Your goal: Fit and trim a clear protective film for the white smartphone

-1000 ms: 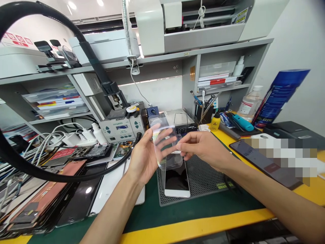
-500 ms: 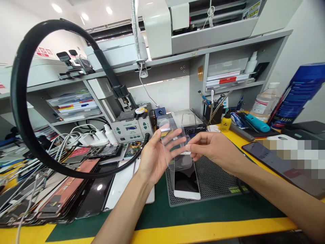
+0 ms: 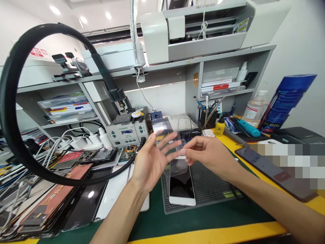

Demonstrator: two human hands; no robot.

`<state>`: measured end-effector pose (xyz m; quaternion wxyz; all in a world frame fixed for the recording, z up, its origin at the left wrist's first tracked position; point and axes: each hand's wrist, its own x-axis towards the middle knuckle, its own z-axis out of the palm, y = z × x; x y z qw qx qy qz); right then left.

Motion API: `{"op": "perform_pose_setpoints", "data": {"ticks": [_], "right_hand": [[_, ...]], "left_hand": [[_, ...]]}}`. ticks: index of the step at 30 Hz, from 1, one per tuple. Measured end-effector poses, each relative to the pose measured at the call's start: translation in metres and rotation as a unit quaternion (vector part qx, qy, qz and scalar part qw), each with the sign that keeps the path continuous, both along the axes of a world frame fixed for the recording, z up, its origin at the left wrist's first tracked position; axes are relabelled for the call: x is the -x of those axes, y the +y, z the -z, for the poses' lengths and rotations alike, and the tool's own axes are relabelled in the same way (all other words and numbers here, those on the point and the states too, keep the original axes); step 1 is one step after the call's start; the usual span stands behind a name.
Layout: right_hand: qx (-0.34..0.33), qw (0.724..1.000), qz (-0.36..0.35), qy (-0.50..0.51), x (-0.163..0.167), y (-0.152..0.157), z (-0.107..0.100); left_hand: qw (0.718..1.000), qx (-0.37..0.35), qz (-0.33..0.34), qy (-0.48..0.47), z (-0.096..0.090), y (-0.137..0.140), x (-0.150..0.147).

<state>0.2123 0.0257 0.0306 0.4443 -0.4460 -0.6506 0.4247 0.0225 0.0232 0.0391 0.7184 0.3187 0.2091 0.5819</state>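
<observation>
A clear phone-sized sheet (image 3: 166,137) with rounded corners is held up tilted in front of me; I cannot tell whether it is a film or a thin case. My left hand (image 3: 151,161) grips its left edge, thumb at the side and fingers spread behind, showing through it. At the right edge, the thumb and fingertips of my right hand (image 3: 203,154) are pinched together. Below the sheet a white phone (image 3: 181,186) with a dark screen lies face up on a grey perforated mat (image 3: 210,186); the sheet's lower end overlaps its top in view.
A thick black hose (image 3: 7,101) loops across the left, above stacked phone screens (image 3: 56,193) and cables. A soldering station (image 3: 125,134) stands behind. To the right are a yellow bottle (image 3: 219,128), a teal tool (image 3: 247,128) and a large dark phone (image 3: 269,169).
The camera view has shifted slightly, so the scene sits a little further left and lower. Both hands keep nearly the same hold on the clear sheet.
</observation>
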Motion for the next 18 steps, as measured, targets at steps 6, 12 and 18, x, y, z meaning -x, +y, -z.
{"op": "perform_pose_setpoints", "data": {"ticks": [6,12,18], "right_hand": [[-0.013,1.000,0.012,-0.001,0.0024,-0.0055,-0.0034],[-0.024,0.999,0.027,-0.015,0.0033,-0.0063,0.0001],[-0.025,0.998,0.038,-0.033,0.0041,-0.0065,0.0004]], "left_hand": [[1.000,-0.008,-0.024,0.013,-0.0012,-0.0017,-0.0041],[1.000,-0.008,0.020,-0.013,0.0002,-0.0047,-0.0035],[0.997,0.004,0.074,-0.015,0.0041,-0.0046,-0.0059]]}}
